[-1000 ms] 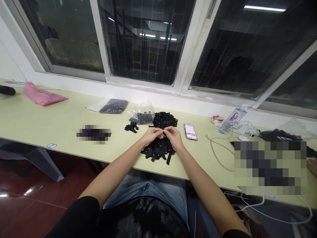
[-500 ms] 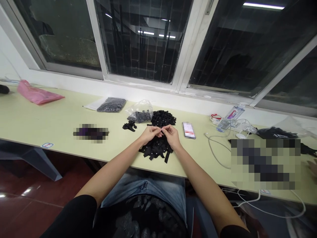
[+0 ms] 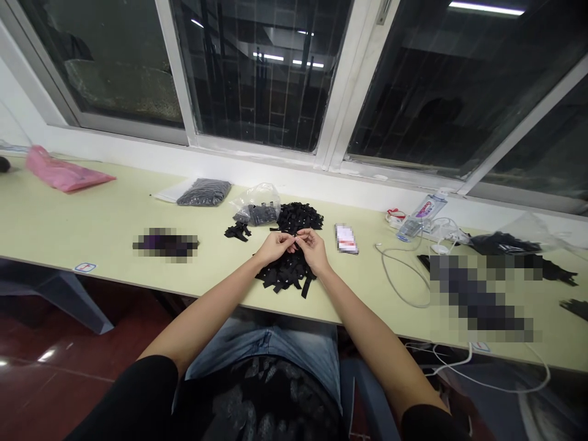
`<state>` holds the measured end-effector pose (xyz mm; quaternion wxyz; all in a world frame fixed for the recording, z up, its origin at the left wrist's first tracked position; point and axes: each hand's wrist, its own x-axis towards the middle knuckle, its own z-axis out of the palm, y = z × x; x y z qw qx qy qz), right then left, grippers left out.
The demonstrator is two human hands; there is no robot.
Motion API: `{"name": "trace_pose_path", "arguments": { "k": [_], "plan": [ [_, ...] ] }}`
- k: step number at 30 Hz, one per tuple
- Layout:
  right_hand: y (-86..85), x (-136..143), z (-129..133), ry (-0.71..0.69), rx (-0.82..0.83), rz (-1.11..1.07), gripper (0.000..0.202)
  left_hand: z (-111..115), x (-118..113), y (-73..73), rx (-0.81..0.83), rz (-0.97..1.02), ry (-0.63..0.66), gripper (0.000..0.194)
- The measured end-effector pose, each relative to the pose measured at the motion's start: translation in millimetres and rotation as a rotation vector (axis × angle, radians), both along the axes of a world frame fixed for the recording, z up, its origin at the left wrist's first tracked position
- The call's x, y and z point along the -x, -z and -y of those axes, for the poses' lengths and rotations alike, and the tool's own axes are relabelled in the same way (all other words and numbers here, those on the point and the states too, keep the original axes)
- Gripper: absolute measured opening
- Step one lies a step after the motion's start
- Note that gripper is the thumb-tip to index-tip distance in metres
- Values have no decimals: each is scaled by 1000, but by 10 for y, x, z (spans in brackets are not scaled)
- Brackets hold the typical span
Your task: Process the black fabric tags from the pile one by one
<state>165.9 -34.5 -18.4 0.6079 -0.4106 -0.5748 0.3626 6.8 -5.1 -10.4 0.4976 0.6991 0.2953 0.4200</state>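
Over the table [image 3: 101, 211], left hand [image 3: 274, 247] meets right hand [image 3: 313, 248].

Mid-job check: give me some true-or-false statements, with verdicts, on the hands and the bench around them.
1. The left hand and the right hand are close together at the fingertips. True.
2. The phone lies to the right of the hands. True.
3. All the black strips are inside the clear plastic bag. False: many lie loose below and beyond the hands.
4. The pink bag lies beside the phone. False: it lies toward the table's left end.
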Motion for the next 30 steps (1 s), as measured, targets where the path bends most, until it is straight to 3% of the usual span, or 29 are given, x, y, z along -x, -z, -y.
{"name": "trace_pose_path", "arguments": {
  "k": [8, 16, 30],
  "plan": [
    [43, 48, -27, 39, 111, -23, 35, 1, 36, -36, 37, 47, 2, 36],
    [-39, -4, 11, 88, 50, 96, 32, -34, 60, 3, 38, 11, -25, 39],
    [-28, -47, -30, -62, 150, -17, 36, -42, 83, -5, -40, -66, -110, 35]
  ]
}}
